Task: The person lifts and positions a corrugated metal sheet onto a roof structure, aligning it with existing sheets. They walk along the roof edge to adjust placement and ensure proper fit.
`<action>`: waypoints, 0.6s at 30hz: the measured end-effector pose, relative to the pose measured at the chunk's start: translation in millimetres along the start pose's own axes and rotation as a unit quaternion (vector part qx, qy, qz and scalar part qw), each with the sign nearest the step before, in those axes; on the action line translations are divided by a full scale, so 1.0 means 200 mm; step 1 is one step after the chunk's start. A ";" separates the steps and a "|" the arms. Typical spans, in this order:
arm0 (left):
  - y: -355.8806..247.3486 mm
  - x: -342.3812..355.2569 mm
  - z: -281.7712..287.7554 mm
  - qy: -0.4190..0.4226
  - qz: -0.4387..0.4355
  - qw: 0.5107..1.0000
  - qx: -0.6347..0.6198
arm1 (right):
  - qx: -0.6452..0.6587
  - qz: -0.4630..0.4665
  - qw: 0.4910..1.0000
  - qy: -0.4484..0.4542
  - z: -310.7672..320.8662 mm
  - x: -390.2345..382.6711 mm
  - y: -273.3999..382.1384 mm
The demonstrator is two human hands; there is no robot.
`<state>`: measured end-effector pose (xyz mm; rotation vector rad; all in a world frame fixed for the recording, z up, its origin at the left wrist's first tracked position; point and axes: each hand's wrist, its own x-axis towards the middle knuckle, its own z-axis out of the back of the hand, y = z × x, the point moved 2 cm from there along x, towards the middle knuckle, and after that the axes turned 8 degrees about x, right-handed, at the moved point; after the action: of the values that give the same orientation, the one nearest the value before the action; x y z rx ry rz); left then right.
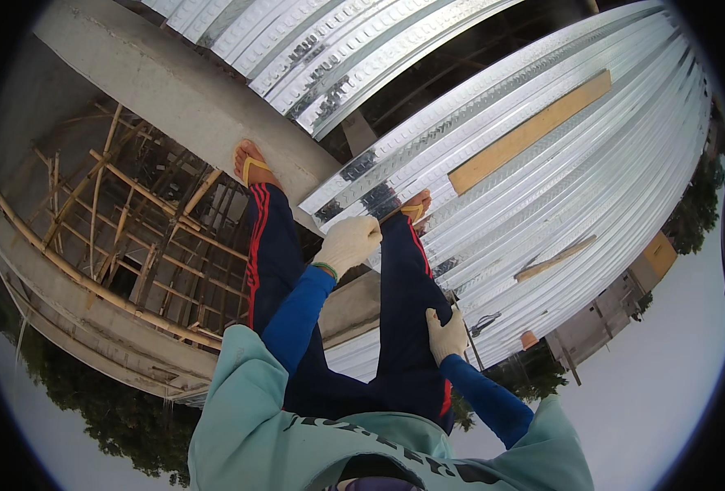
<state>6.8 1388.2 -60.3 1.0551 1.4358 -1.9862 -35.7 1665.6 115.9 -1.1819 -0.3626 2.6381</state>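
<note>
My left hand (348, 245), in a cream knitted glove, is closed in front of my knees. A thin dark rod (390, 215) sticks out from its far side; the part inside the fist is hidden. My right hand (448, 336), gloved alike, is beside my right thigh, with its fingers curled. Along its outer side runs a thin dark metal bar (475, 353), which it seems to grip. Beyond that hand, a dark tool like pliers (485, 322) lies on the ribbed metal decking sheets (559, 188).
My sandalled left foot (253, 164) stands on a concrete beam (182, 98), my right on the decking. To the left is a deep drop with bamboo scaffolding (117, 213). A gap separates the far sheets (297, 49). A wooden plank (530, 131) and a wood strip (555, 259) lie right.
</note>
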 end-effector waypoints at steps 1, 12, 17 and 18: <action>-0.01 0.00 -0.04 -0.009 -0.022 1.000 0.000 | -0.001 0.002 1.000 0.000 -0.01 0.00 -0.01; 0.04 -0.04 -0.21 0.023 -0.033 0.999 -0.014 | -0.037 -0.026 0.997 0.067 -0.15 -0.06 0.00; 0.04 -0.03 -0.18 0.013 -0.028 1.000 -0.004 | -0.016 -0.033 0.997 0.065 -0.13 -0.06 0.02; 0.04 -0.03 -0.16 0.005 -0.022 1.000 -0.005 | -0.022 -0.035 0.997 0.069 -0.13 -0.05 0.01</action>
<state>26.9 1414.2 -64.9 1.0386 1.4847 -2.0054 -9.1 1663.7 105.4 -1.3321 -0.4285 2.4846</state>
